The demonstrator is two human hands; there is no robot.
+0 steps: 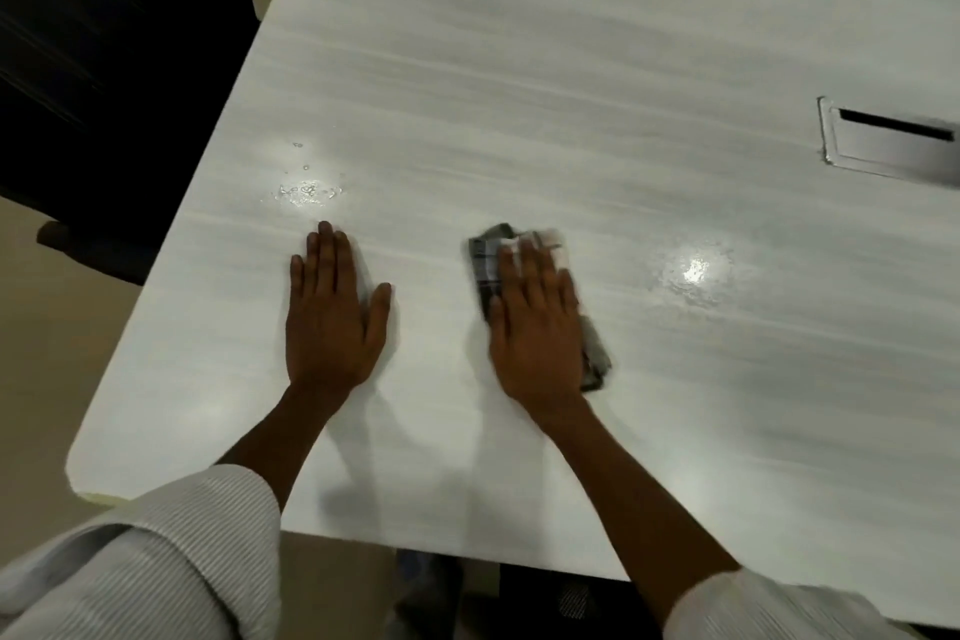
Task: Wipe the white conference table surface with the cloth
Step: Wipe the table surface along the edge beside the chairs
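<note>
The person is leaning over the near corner of the white conference table (519, 68), both forearms reaching out from rolled, pale striped sleeves (171, 551). The right hand (537, 322) is lying flat on top of the cloth (485, 255), fingers straight and close together, pressing it down onto the tabletop; the fingertips are blurring a little, so their exact spacing is hard to read. The cloth (a grey, checked-looking rag) is sitting under that palm, showing past the fingertips at the far side and poking out again by the heel of the hand on the outer side. The left hand (332, 312) is resting palm-down on the bare surface just beside it, fingers straight and together, thumb spread out toward the cloth, holding nothing. Beyond the left fingertips a small patch of water droplets (306, 190) is glistening, and another wet sheen (693, 270) is catching the light to the right of the cloth. Farther right, a metal cable hatch (888, 140) is sitting flush in the tabletop. A dark chair (104, 68) is standing off the table's left edge.
</note>
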